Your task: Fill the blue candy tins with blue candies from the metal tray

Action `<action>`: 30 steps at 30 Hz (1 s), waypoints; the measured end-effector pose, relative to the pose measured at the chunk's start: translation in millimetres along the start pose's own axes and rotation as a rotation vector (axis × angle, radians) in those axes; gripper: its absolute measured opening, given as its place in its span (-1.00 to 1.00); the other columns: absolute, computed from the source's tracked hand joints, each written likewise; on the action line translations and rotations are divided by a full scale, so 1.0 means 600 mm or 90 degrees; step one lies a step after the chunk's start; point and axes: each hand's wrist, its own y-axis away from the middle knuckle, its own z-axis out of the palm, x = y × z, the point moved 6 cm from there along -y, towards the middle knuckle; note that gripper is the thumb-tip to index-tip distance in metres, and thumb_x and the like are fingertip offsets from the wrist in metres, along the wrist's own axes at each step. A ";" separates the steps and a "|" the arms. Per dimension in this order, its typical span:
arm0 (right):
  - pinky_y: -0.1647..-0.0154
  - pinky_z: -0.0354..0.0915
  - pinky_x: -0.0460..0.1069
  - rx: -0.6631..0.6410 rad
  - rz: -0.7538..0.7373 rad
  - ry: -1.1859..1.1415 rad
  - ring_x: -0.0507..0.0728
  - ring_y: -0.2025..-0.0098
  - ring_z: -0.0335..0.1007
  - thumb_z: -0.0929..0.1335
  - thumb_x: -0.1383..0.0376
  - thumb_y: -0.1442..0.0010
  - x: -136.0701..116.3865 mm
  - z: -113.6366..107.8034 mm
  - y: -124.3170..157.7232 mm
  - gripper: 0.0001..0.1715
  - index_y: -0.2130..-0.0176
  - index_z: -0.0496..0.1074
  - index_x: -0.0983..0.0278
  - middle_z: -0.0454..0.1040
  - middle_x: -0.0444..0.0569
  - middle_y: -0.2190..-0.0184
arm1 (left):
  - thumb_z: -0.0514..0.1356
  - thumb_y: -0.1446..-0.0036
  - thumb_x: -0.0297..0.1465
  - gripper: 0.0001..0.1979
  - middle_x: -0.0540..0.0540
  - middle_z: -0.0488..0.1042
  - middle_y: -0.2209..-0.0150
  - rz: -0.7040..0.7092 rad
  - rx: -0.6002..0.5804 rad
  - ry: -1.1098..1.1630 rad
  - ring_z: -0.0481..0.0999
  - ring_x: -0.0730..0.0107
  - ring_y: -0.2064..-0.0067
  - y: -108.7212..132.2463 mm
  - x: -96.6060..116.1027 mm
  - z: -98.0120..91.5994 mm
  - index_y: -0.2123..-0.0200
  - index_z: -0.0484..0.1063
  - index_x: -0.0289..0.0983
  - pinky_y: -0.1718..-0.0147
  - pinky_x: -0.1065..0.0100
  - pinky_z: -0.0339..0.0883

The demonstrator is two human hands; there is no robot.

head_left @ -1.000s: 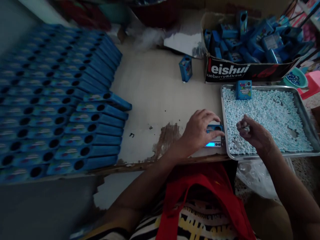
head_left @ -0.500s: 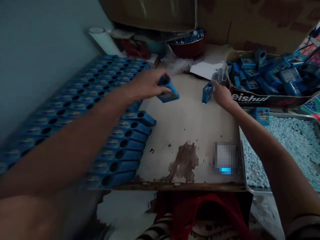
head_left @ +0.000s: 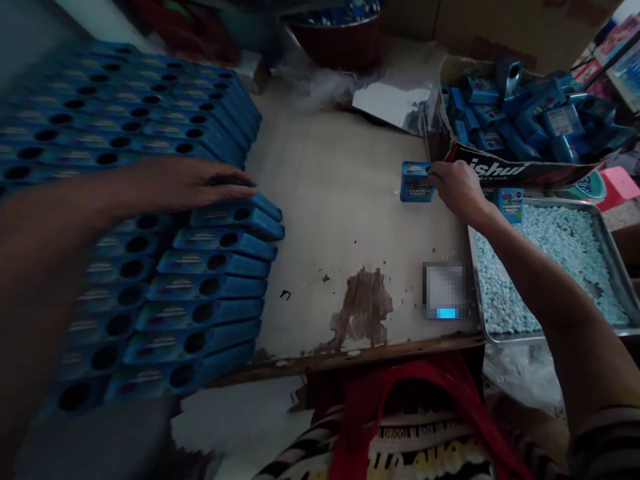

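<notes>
My right hand (head_left: 457, 190) pinches a blue candy box (head_left: 416, 183) by its side edge, holding it at the table's right, front label toward me. My left hand (head_left: 210, 181) lies over the end of a row of blue boxes (head_left: 213, 287), its fingers stretched out. Under its fingertips, a box (head_left: 267, 205) shows only in part at the row's end. The rows stand close together with round holes in their tops. By my right forearm, another labelled box (head_left: 507, 203) stands at a metal tray (head_left: 475, 293) of small pale-blue candies (head_left: 555, 260).
A small scale (head_left: 445, 293) with a lit display sits near the table's front edge. Behind my right hand, a cardboard carton (head_left: 525, 175) holds jumbled blue boxes. A dark red bowl (head_left: 337, 43) and a white sheet (head_left: 390, 100) are at the back.
My left hand has moved left from above the table to the row's end; the box it carried now stands there. My right hand has turned its box so the front label faces me.
</notes>
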 end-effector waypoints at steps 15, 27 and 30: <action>0.34 0.26 -0.01 -0.030 -0.025 -0.140 0.20 0.25 0.69 0.29 0.31 -0.51 0.063 0.088 0.408 -0.65 -0.08 0.64 0.19 0.78 0.09 0.12 | 0.53 -0.07 -0.37 -0.56 -0.19 0.70 -0.03 0.086 -0.061 0.041 0.65 0.12 -0.05 -0.234 0.385 0.306 -0.04 0.68 -0.29 -0.10 0.23 0.43; 0.45 0.38 -0.15 0.272 0.516 -1.087 -0.01 0.41 0.35 0.51 0.28 -0.35 0.321 0.098 0.448 -0.69 0.37 0.38 0.19 0.37 -0.16 0.40 | 0.25 -0.34 -0.28 -0.46 -0.22 0.73 -0.08 -0.001 -0.023 0.153 0.70 0.20 -0.12 -0.159 0.392 0.284 -0.14 0.61 -0.68 -0.04 0.35 0.45; 0.43 0.45 -0.20 0.193 0.592 -1.148 -0.02 0.36 0.41 0.46 0.46 -0.28 0.329 0.129 0.460 -0.85 0.26 0.48 0.22 0.50 -0.08 0.27 | 0.00 -0.35 -0.17 -0.30 -0.17 0.69 -0.08 0.117 -0.070 0.120 0.67 0.10 -0.18 -0.137 0.487 0.244 -0.12 0.56 -0.72 0.03 0.24 0.40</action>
